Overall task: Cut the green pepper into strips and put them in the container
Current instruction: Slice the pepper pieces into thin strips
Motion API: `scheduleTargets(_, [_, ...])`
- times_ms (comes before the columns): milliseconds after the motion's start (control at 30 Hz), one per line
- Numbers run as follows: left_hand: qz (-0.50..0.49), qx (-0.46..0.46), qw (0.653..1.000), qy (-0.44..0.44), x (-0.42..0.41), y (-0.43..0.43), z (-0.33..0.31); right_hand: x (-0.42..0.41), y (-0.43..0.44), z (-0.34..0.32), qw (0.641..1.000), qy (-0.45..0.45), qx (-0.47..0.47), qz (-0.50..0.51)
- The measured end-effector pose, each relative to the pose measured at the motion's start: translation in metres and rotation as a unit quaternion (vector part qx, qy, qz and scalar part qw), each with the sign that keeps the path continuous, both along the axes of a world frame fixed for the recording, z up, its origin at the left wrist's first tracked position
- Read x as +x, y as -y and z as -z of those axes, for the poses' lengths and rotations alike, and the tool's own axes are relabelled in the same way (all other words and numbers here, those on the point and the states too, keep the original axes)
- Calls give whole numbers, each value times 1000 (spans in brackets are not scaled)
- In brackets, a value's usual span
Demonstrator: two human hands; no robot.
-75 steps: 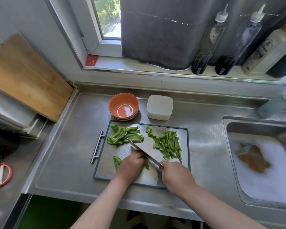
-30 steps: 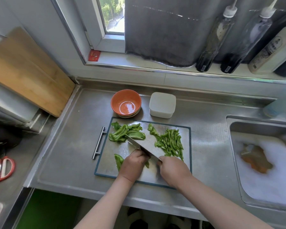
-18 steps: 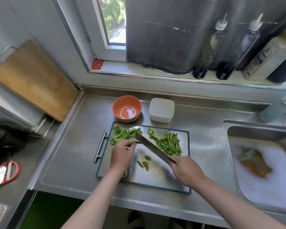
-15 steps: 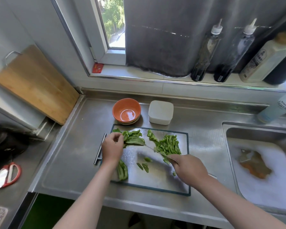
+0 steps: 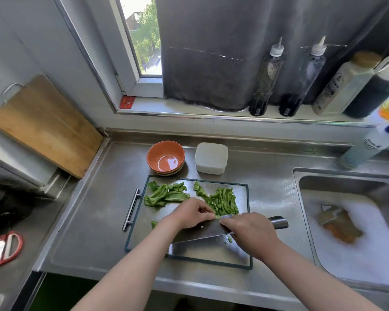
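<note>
Two hands meet mid-board: right hand (image 5: 250,232) is closed round the cleaver (image 5: 202,232), blade flat-ish and pointing left, while the left hand (image 5: 189,215) pinches green bits at its top edge, looks like wiping them off. Strips (image 5: 222,202) lie just beyond the fingers, long axis running away from me. Uncut pepper (image 5: 164,195) sits far-left on the board (image 5: 248,221), nearer the left hand. Container (image 5: 211,158) is past the far edge, lid on I think. Open counter all round.
</note>
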State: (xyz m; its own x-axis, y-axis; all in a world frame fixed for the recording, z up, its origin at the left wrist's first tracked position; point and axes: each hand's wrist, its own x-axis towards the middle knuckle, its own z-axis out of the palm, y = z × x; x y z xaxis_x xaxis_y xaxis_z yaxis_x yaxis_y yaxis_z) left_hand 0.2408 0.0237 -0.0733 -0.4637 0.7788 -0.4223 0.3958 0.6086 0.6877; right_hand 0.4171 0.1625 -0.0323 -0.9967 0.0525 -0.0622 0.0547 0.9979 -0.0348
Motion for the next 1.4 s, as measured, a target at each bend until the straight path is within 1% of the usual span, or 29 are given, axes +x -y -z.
scheduleTargets(67, [-12,-14,1000,-20,-5,-2,3,2,-1,2,1000,2,-2,5])
scheduleTargets(133, [-45,-18,999,-26,-11,0,2,3,-3,4,1000,8,-3,8])
scheduleTargets(200, [-68,-13,998,1,-16,3,-2,4,-4,6,1000,18,-1,14])
scheduleTargets(300, [-90,-2,993,78,-22,8,-9,3,-6,6,999,33,-3,27])
scheduleTargets(333, [-99,-3,992,82,-25,10,-12,2,-6,5,999,37,-4,31])
scheduleTargets(400, [-96,-30,993,60,-35,18,-17,0,-6,5,998,44,-8,39])
scheduleTargets(500, [-6,-113,993,43,-41,32,-21,-4,-6,0,997,55,-13,50])
scheduleTargets(533, [10,-121,992,26,-41,35,-18,-6,-6,-1,997,59,-11,49])
scheduleTargets(600, [-1,-96,995,-22,-39,39,-9,-8,-5,-3,997,61,-17,43])
scheduleTargets(633, [-24,-74,997,-17,-37,39,-6,-7,-4,-4,997,57,-22,42])
scheduleTargets(700, [-94,-20,995,37,-34,40,-5,-7,-6,-1,997,47,-27,51])
scheduleTargets(733, [-143,9,989,35,-34,42,-5,-8,-6,-3,997,45,-34,59])
scheduleTargets(767, [-205,38,978,15,-36,45,-5,-8,-5,-7,996,37,-41,64])
scheduleTargets(833, [-334,104,937,-24,-41,55,-7,-7,-4,-10,993,43,-46,97])
scheduleTargets(867, [-377,122,917,-45,-43,61,-6,-7,-4,-13,986,76,-72,132])
scheduleTargets(900, [-400,127,905,-70,-41,66,-7,-6,-4,-16,975,93,-109,168])
scheduleTargets(933, [-402,123,902,-98,-37,69,-7,-5,-3,-15,962,103,-152,204])
scheduleTargets(967, [-383,121,908,-119,-30,71,-4,-5,-1,-14,948,105,-188,234])
scheduleTargets(1000, [-344,119,922,-134,-22,72,-1,-5,3,-14,934,104,-228,255])
scheduleTargets(1067, [-231,128,950,-165,-1,71,9,-6,11,-11,913,99,-283,277])
scheduleTargets(1133, [-127,137,959,-214,15,70,29,-8,22,-9,905,102,-302,281])
scheduleTargets(1167, [-96,139,956,-239,23,70,39,-8,27,-9,907,104,-302,276])
scheduleTargets(1233, [-73,140,950,-269,35,69,52,-7,38,-7,909,106,-299,269])
scheduleTargets(1300, [-76,162,940,-290,41,67,61,-7,48,-3,909,112,-292,274])
scheduleTargets(1400, [-80,159,935,-307,40,63,64,-5,55,2,910,119,-278,283])
